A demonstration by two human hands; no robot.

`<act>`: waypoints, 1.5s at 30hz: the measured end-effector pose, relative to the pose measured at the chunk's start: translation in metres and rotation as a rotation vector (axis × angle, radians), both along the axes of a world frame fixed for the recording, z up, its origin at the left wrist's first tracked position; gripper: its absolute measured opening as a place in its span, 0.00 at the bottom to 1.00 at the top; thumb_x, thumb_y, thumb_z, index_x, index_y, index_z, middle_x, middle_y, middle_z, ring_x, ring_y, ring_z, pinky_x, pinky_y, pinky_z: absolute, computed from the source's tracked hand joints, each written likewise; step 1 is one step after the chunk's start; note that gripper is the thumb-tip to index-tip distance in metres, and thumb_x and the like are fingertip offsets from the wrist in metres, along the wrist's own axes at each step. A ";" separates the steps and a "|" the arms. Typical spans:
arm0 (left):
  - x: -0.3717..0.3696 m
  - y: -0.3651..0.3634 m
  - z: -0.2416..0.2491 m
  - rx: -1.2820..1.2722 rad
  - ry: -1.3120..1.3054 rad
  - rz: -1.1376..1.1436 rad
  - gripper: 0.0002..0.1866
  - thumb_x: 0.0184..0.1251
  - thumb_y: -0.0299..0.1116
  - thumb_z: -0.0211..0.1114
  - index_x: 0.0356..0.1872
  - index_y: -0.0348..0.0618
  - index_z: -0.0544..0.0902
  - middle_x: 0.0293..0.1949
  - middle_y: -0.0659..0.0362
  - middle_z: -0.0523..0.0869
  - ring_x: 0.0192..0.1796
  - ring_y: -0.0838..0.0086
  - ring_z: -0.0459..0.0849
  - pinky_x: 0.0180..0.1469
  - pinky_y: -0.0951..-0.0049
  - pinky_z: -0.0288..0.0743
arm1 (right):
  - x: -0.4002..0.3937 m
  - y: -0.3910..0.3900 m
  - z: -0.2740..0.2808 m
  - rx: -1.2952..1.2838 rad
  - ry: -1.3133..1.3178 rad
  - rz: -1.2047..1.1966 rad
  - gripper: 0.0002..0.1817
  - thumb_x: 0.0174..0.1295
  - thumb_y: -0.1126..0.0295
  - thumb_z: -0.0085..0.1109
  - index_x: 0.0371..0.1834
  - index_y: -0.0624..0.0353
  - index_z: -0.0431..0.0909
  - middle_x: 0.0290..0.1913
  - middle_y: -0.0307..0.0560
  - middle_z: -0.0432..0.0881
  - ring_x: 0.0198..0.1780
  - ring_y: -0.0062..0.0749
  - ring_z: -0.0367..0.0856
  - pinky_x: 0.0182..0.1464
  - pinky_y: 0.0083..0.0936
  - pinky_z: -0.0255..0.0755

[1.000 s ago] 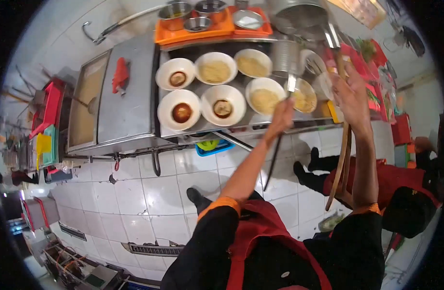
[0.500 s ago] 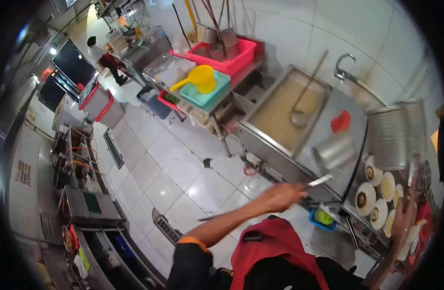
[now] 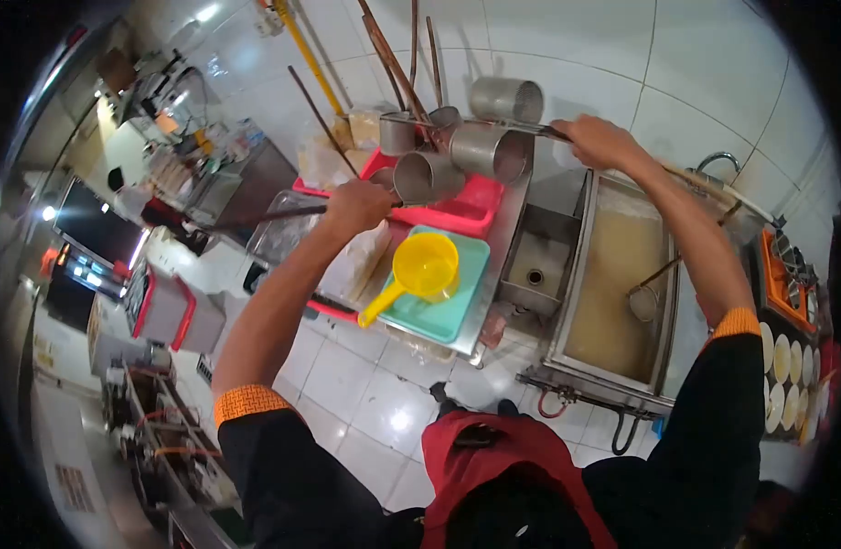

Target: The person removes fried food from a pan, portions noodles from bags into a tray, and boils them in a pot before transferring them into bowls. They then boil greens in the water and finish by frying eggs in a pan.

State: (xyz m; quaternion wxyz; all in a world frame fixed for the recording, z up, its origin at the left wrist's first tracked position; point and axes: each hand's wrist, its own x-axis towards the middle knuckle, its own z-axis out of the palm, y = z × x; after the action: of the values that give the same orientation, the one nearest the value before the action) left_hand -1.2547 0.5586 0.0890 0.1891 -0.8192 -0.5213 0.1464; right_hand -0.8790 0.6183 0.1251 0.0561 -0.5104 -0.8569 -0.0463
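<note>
The left hand [image 3: 356,207] grips the dark handle of a silver cylindrical metal strainer [image 3: 429,178], and the right hand [image 3: 603,142] clasps the handle of a second silver metal strainer [image 3: 484,148], both over a bright pink plastic tub [image 3: 475,218] (crowded by upright brown wooden handles [image 3: 414,46]). Nearby, a yellow plastic dipper [image 3: 427,263] sits on a teal tray [image 3: 471,284].

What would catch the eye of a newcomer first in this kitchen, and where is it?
Probably the bright yellow dipper, lying on a teal tray near the middle. Farther up in the view, the left hand and right hand each grip a long handle, with metal cups between them by a pink tub. To the right, a ladle rests in a metal tank of cloudy liquid.
</note>
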 end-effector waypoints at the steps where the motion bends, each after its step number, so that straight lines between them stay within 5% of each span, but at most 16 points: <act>1: -0.006 0.024 -0.003 0.002 -0.008 -0.033 0.12 0.56 0.40 0.60 0.26 0.43 0.84 0.30 0.54 0.86 0.35 0.60 0.86 0.36 0.61 0.79 | -0.019 0.034 -0.002 -0.037 -0.124 0.005 0.20 0.53 0.75 0.52 0.51 0.52 0.74 0.37 0.57 0.80 0.43 0.52 0.80 0.41 0.46 0.75; 6: -0.014 0.119 -0.030 0.017 0.206 -0.445 0.06 0.54 0.37 0.62 0.23 0.54 0.86 0.27 0.62 0.86 0.36 0.71 0.86 0.34 0.71 0.76 | -0.110 0.114 -0.004 -0.339 -0.555 -0.032 0.10 0.44 0.66 0.65 0.33 0.52 0.83 0.29 0.46 0.83 0.36 0.43 0.82 0.36 0.40 0.75; 7: -0.014 0.133 -0.035 0.002 0.225 -0.508 0.07 0.55 0.36 0.60 0.24 0.54 0.86 0.28 0.63 0.86 0.38 0.71 0.85 0.42 0.71 0.74 | -0.128 0.133 -0.011 -0.467 -0.609 -0.068 0.09 0.42 0.64 0.68 0.28 0.52 0.84 0.28 0.43 0.84 0.34 0.40 0.83 0.34 0.38 0.75; 9: -0.014 0.156 -0.036 0.094 0.224 -0.580 0.07 0.56 0.36 0.60 0.25 0.54 0.86 0.29 0.63 0.86 0.39 0.70 0.85 0.46 0.72 0.72 | -0.163 0.139 -0.009 -0.316 -0.654 -0.043 0.10 0.40 0.62 0.70 0.26 0.52 0.84 0.28 0.39 0.85 0.33 0.36 0.84 0.31 0.36 0.76; 12: -0.024 0.173 -0.036 0.294 0.282 -0.802 0.08 0.58 0.36 0.59 0.30 0.51 0.86 0.35 0.60 0.85 0.45 0.67 0.82 0.56 0.70 0.67 | -0.197 0.140 -0.027 0.124 -0.636 0.096 0.07 0.44 0.65 0.66 0.26 0.53 0.84 0.29 0.41 0.84 0.38 0.35 0.84 0.46 0.32 0.74; 14: -0.022 0.173 -0.020 0.346 -0.130 -1.108 0.09 0.58 0.36 0.58 0.32 0.46 0.84 0.39 0.56 0.84 0.45 0.65 0.81 0.58 0.66 0.67 | -0.208 0.121 -0.020 0.284 -0.558 0.171 0.06 0.47 0.66 0.62 0.27 0.53 0.84 0.33 0.43 0.83 0.44 0.35 0.82 0.57 0.32 0.67; 18: -0.035 0.124 0.004 0.131 -0.592 -1.094 0.11 0.55 0.36 0.65 0.36 0.41 0.82 0.43 0.53 0.81 0.49 0.61 0.79 0.57 0.62 0.69 | -0.189 0.029 -0.015 0.536 -0.119 0.319 0.14 0.49 0.65 0.61 0.40 0.54 0.81 0.43 0.47 0.79 0.49 0.37 0.77 0.59 0.33 0.67; 21: -0.041 0.073 0.003 -0.008 -0.792 -1.020 0.16 0.46 0.30 0.71 0.40 0.40 0.83 0.47 0.51 0.82 0.51 0.58 0.79 0.56 0.57 0.71 | -0.128 -0.071 -0.042 0.419 0.189 0.163 0.21 0.53 0.62 0.61 0.51 0.53 0.77 0.44 0.48 0.76 0.48 0.41 0.75 0.54 0.35 0.70; 25: -0.020 0.020 -0.013 -0.169 -0.955 -1.064 0.14 0.55 0.37 0.65 0.39 0.38 0.81 0.38 0.50 0.82 0.40 0.57 0.81 0.43 0.56 0.73 | -0.034 -0.229 -0.098 -0.181 0.286 -0.421 0.27 0.60 0.59 0.56 0.61 0.54 0.68 0.52 0.55 0.75 0.52 0.47 0.74 0.55 0.40 0.69; 28: 0.025 -0.024 -0.023 -0.281 -1.013 -1.076 0.16 0.60 0.39 0.60 0.38 0.34 0.79 0.36 0.49 0.82 0.40 0.53 0.80 0.44 0.58 0.72 | 0.049 -0.369 -0.170 -0.358 0.481 -0.736 0.28 0.60 0.58 0.55 0.63 0.55 0.66 0.51 0.58 0.76 0.53 0.53 0.74 0.53 0.42 0.69; 30: 0.066 -0.050 -0.021 -0.305 -0.770 -1.221 0.37 0.64 0.37 0.62 0.71 0.51 0.52 0.32 0.53 0.84 0.32 0.59 0.82 0.38 0.60 0.78 | 0.098 -0.459 -0.191 -0.444 0.531 -0.846 0.28 0.60 0.58 0.56 0.63 0.57 0.66 0.51 0.57 0.77 0.52 0.52 0.75 0.54 0.41 0.69; 31: 0.097 -0.079 -0.040 -0.465 -1.142 -0.901 0.15 0.62 0.39 0.59 0.38 0.34 0.79 0.33 0.50 0.81 0.34 0.59 0.80 0.40 0.62 0.72 | 0.119 -0.493 -0.185 -0.529 0.552 -0.910 0.28 0.60 0.58 0.56 0.62 0.58 0.66 0.50 0.57 0.78 0.52 0.51 0.76 0.55 0.40 0.69; 34: 0.205 -0.149 -0.053 -0.664 -1.332 -0.899 0.15 0.63 0.38 0.59 0.40 0.34 0.78 0.29 0.52 0.80 0.32 0.65 0.79 0.37 0.68 0.72 | 0.202 -0.577 -0.173 -0.643 0.622 -1.005 0.27 0.59 0.59 0.59 0.60 0.58 0.68 0.49 0.56 0.78 0.53 0.47 0.75 0.53 0.37 0.70; 36: 0.275 -0.200 -0.067 -0.679 -1.401 -0.890 0.13 0.61 0.34 0.60 0.40 0.34 0.79 0.31 0.50 0.81 0.29 0.67 0.80 0.35 0.67 0.75 | 0.280 -0.614 -0.183 -0.394 0.468 -1.027 0.26 0.58 0.62 0.60 0.60 0.56 0.69 0.50 0.54 0.78 0.51 0.46 0.77 0.54 0.34 0.70; 39: 0.370 -0.270 -0.081 -0.851 -1.522 -0.517 0.14 0.66 0.36 0.58 0.44 0.34 0.76 0.28 0.53 0.79 0.31 0.72 0.79 0.34 0.75 0.73 | 0.413 -0.634 -0.201 -0.159 0.460 -0.904 0.28 0.58 0.61 0.60 0.60 0.60 0.68 0.53 0.58 0.76 0.54 0.50 0.74 0.56 0.39 0.68; 45: 0.512 -0.344 -0.137 -0.998 -1.662 -0.306 0.13 0.66 0.32 0.59 0.45 0.33 0.77 0.30 0.53 0.82 0.30 0.73 0.81 0.35 0.76 0.76 | 0.638 -0.566 -0.186 -0.300 0.322 -0.904 0.17 0.56 0.62 0.56 0.45 0.61 0.76 0.41 0.55 0.80 0.46 0.46 0.78 0.48 0.40 0.70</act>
State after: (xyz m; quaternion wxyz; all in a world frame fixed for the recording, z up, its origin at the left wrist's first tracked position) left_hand -0.7422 0.2149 -0.0478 -0.5892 -0.7059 -0.2548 -0.2995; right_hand -0.2409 0.0519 -0.0607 0.0879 -0.8337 -0.5275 0.1373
